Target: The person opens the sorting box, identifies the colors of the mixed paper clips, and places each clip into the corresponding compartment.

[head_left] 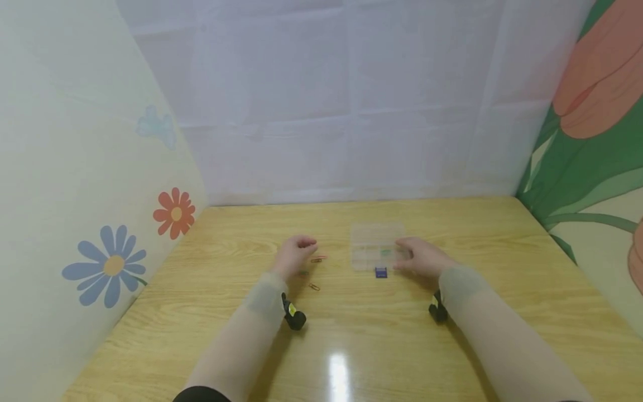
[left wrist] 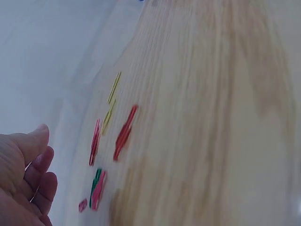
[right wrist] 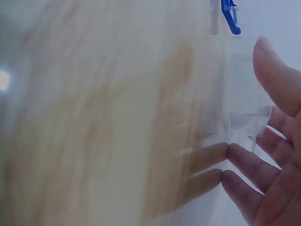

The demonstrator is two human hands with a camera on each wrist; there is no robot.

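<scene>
A clear plastic compartment box lies on the wooden table, with a small blue clasp at its near edge. My right hand grips the box's right end, thumb on top and fingers beneath. The right wrist view shows the box corner between thumb and fingers of that hand, with the blue clasp beyond. My left hand hovers with loosely curled fingers over scattered paper clips. In the left wrist view this hand sits beside red, yellow, pink and green clips.
White cloth hangs behind the table, a flowered panel stands on the left and a green and orange one on the right. A loose clip lies nearer me. Bright glare marks the front of the table.
</scene>
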